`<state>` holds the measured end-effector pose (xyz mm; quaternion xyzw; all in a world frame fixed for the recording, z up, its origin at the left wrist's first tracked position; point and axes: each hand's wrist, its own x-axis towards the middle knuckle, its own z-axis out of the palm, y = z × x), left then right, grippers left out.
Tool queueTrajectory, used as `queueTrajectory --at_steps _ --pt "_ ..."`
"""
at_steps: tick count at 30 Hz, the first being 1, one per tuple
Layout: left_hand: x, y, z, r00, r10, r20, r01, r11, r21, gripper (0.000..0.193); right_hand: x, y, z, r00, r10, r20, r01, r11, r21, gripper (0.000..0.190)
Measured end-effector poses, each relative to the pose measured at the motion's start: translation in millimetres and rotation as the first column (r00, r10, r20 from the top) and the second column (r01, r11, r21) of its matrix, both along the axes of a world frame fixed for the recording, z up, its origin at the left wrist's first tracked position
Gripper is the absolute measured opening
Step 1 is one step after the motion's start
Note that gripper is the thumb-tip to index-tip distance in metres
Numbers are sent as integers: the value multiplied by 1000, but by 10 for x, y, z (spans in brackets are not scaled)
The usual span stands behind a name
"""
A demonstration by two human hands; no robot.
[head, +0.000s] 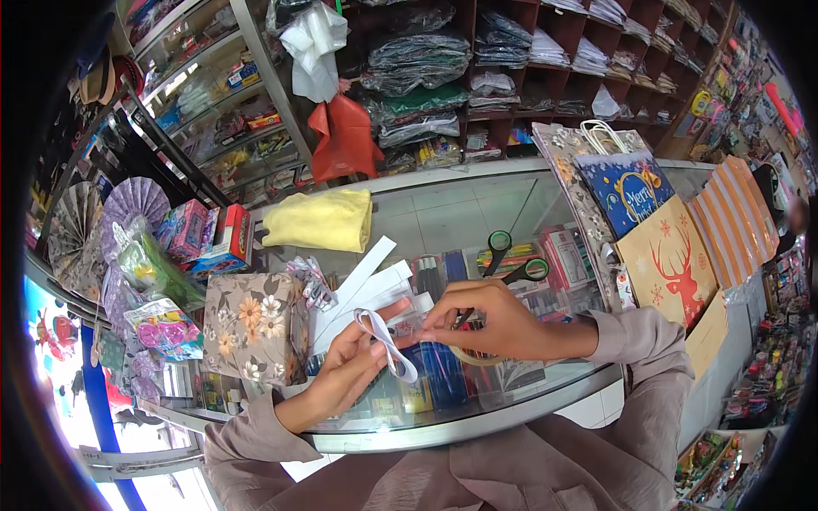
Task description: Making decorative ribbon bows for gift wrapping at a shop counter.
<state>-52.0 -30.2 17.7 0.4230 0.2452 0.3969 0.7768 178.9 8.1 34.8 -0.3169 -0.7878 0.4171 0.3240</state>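
My left hand [354, 361] holds a pale lavender paper or ribbon strip [402, 364], bent into a loop, between thumb and fingers. My right hand [489, 319] meets the left fingertips, its thumb and index finger close together; anything small between them is too fine to make out. Scissors with black and green handles [535, 269] show just beyond the right hand, their blades mostly hidden by it. Partly under the right wrist lies a roll of tape [476, 356]. White paper strips [364, 281] lie beyond my left hand. Left of them sits a box wrapped in floral paper [252, 326].
The glass display counter [447, 441] curves before me. On it are a folded yellow cloth [319, 220], toy boxes [220, 239], a purple paper fan [135, 207] and a bagged green item [153, 268]. Gift bags [668, 262] stand at right. Shelves of bagged clothing [418, 61] rise behind.
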Motion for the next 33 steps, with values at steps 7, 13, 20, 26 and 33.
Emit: queueTrajectory --at_steps 7,13,20,26,33 --pt "-28 14 -23 997 -53 57 49 997 61 28 33 10 -3 999 -3 -44 -1 997 -83 15" --pt "-14 18 14 1000 -28 11 29 1000 -4 28 25 -62 55 978 -129 162 -40 648 761 28" --pt "9 17 0 998 19 -51 -18 1000 25 17 17 -61 0 951 -161 263 -154 490 858 29" --pt "10 11 10 999 10 -53 -11 1000 -4 17 55 -53 -32 947 -165 277 -163 497 852 28" --pt "13 28 16 998 -13 -64 13 1000 4 20 74 -60 -39 952 -163 260 -143 514 846 26"
